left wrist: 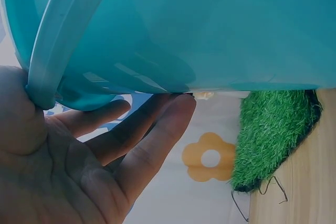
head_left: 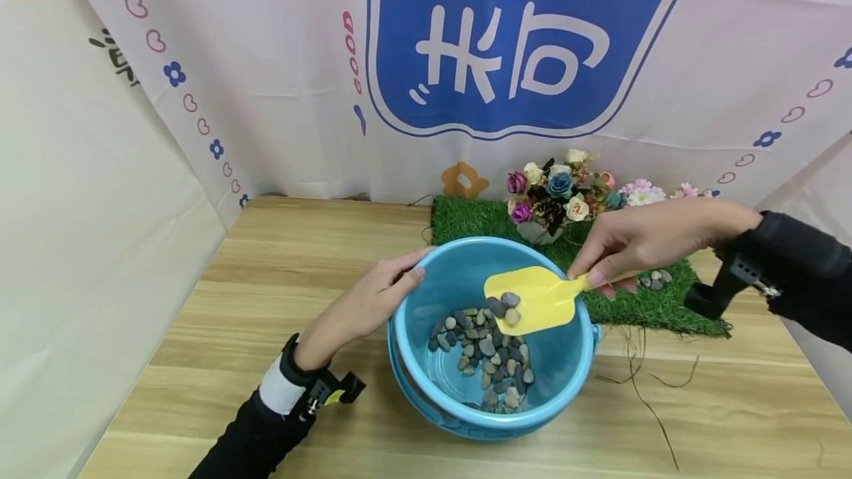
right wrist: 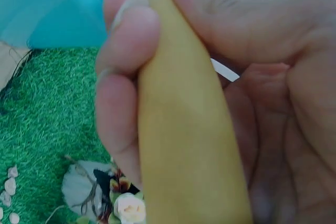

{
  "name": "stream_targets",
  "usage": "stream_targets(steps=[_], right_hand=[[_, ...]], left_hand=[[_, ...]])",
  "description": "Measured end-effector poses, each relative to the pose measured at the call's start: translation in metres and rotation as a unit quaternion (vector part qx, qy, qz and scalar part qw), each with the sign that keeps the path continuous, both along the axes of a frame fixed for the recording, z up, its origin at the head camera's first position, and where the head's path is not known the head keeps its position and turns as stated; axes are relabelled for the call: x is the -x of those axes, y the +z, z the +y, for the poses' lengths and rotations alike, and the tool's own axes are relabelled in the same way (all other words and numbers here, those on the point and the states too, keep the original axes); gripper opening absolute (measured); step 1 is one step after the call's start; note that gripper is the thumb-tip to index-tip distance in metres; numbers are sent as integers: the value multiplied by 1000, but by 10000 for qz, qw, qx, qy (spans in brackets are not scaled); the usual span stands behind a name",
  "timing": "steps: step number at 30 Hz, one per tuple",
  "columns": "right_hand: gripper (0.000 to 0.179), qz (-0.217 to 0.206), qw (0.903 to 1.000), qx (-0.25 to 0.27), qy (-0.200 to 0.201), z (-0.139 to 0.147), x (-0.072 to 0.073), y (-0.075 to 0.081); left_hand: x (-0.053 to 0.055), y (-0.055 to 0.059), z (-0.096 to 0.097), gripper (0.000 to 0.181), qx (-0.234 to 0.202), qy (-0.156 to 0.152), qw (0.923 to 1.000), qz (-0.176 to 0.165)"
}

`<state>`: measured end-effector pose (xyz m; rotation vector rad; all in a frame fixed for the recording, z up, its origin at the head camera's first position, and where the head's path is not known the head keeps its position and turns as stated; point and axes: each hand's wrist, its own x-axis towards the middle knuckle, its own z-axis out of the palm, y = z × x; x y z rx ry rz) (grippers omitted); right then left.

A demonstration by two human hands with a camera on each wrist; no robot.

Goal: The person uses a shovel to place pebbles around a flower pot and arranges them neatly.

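Note:
A blue bucket [head_left: 426, 383] stands on the table, with a layer of grey and tan pebbles [head_left: 489, 350] on its bottom. My left hand [head_left: 369, 294] holds the bucket's left rim. In the left wrist view its thumb is at the rim and the fingers [left wrist: 157, 140] lie along the outer wall. My right hand [head_left: 626, 246] grips the handle of a yellow toy shovel [head_left: 542, 301], fingers and thumb wrapped round it in the right wrist view. The shovel's blade is over the bucket, tilted, with a few pebbles [head_left: 509, 309] near its left edge.
Behind the bucket lies a green artificial turf mat [head_left: 466, 213]. A pot of artificial flowers [head_left: 555, 194] and a small group of pebbles [head_left: 655, 279] sit on it. Loose dark threads [head_left: 642, 383] trail over the wooden table [head_left: 299, 265]. A printed cloth [head_left: 299, 94] hangs behind.

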<state>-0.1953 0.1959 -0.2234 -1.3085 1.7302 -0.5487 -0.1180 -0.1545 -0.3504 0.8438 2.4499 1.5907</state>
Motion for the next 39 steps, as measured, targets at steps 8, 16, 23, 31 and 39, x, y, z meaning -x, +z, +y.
stream_targets(steps=[8, 16, 23, 31, 39], right_hand=[[33, 50, 9970, 397, -656, 34, -3, -9], [34, 355, 9903, 473, -1258, 72, -7, -17], [32, 424, 9830, 327, -1757, 97, -8, -23], [31, 253, 9753, 340, -2169, 118, -7, -50], [29, 764, 9578, 15, -2772, 130, -13, -86]], left_hand=[[0, 0, -1, 41, 14, -6, 10000, -41], [0, 1, -1, 41, 5, -24, 10000, -15], [0, 2, 0, 40, 6, -30, 10000, 80], [0, 0, -1, 41, -10, -42, 10000, 42], [1, -1, 0, 41, 48, -24, 9999, 137]])
